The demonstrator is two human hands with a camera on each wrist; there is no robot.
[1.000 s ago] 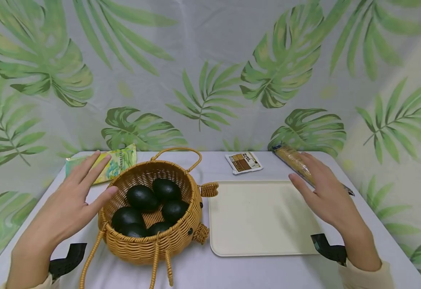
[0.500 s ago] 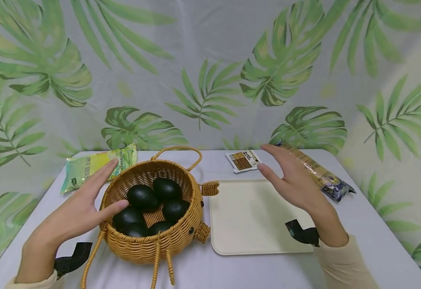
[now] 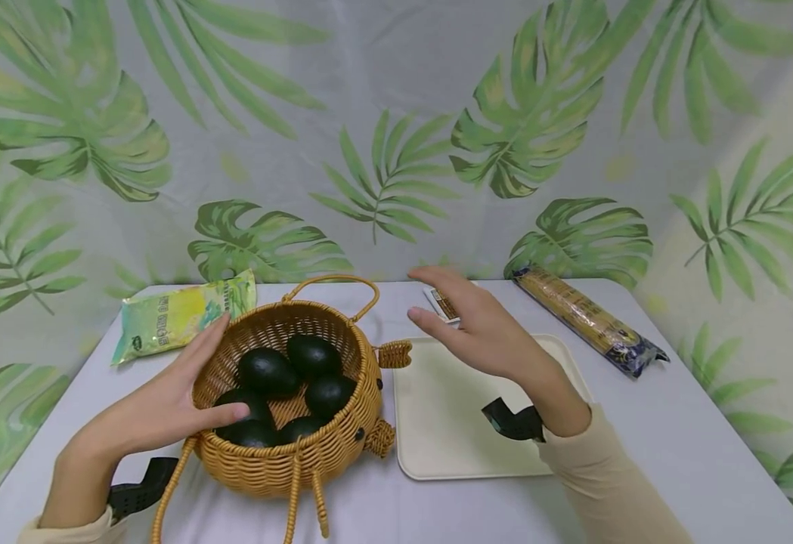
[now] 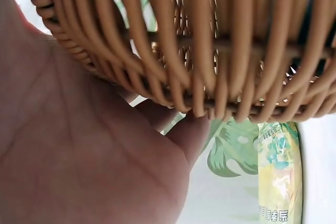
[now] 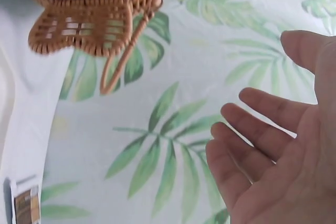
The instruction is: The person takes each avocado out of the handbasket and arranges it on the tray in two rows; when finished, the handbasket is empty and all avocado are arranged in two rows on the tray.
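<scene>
Basket is standing upright on the left half of the worktop, just to the right of the left hand and well to the left of the right hand. Inside it, dark avocados are lying close together; six are showing.

The left hand is resting along the basket's left side, its thumb reaching over the rim above the nearest avocados while its fingers are stretching along the outer wall. Thumb and fingers are standing wide apart. In the left wrist view the wicker is running right up against this hand, and the basket is hiding part of the fingers.

The right hand is hovering above the tray, its palm turning toward the basket. Its fingers are extending loosely, with the thumb standing apart from them. In the right wrist view the basket is showing at upper left, clear of the fingertips.

The tray is lying just beside the basket, next to its two wicker flaps. A small packet is lying behind the right hand, partly covered by it. Farther right, a long packet is lying aslant, and a yellow-green bag is resting behind the left hand.
</scene>
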